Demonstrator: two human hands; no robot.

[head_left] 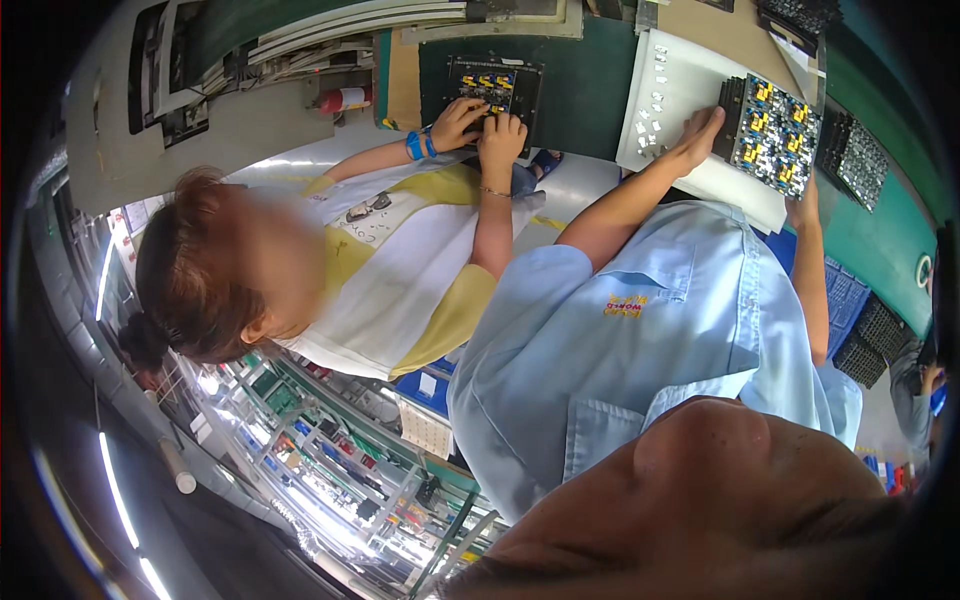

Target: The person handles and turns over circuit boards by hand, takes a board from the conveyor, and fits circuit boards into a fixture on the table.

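A circuit board panel (775,137) with rows of yellow and blue components is between my two hands, tilted over the white bench sheet. My left hand (697,142) presses along its left side, where a dark ribbed edge (732,118) shows, its fingers held together. At the panel's lower right corner, my right hand (803,207) grips the edge; most of its fingers are hidden behind the board. Small white pieces (655,97) lie in rows on the white sheet (680,65), to the left of the panel.
To my left a co-worker's hands (490,130) work on a similar board in a black frame (530,85) on a green mat. Another dark board panel (858,165) lies at right. Blue and black crates (845,300) stand below the bench's right side.
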